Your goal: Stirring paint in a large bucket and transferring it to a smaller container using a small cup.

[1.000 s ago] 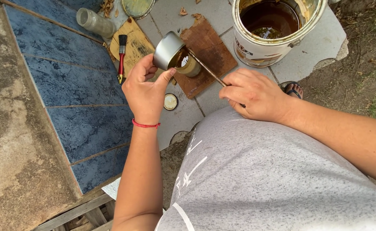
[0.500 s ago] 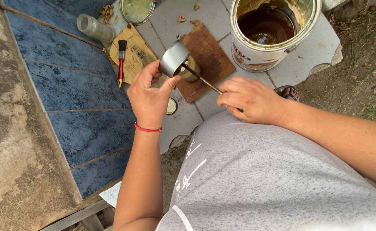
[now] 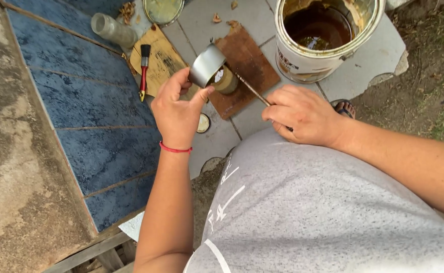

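Observation:
My left hand [image 3: 176, 108] grips a small silver tin can [image 3: 207, 64], tipped on its side above a small jar [image 3: 225, 80]. The jar stands on a brown board [image 3: 250, 63]. My right hand [image 3: 303, 114] holds a thin metal rod [image 3: 252, 89] whose tip reaches into the tilted can. A red band circles my left wrist.
A large open paint can [image 3: 323, 35] with dark brown liquid stands at the upper right. A red-handled brush [image 3: 143, 71] lies on a yellowish board [image 3: 164, 60]. A clear bottle [image 3: 113, 30], a round lid [image 3: 162, 10] and a small cap [image 3: 203, 123] lie on the tiles. Blue tiles [image 3: 90, 121] run to the left.
The view has shifted slightly. My left hand has kept the can tipped over the jar while the rod stays in it.

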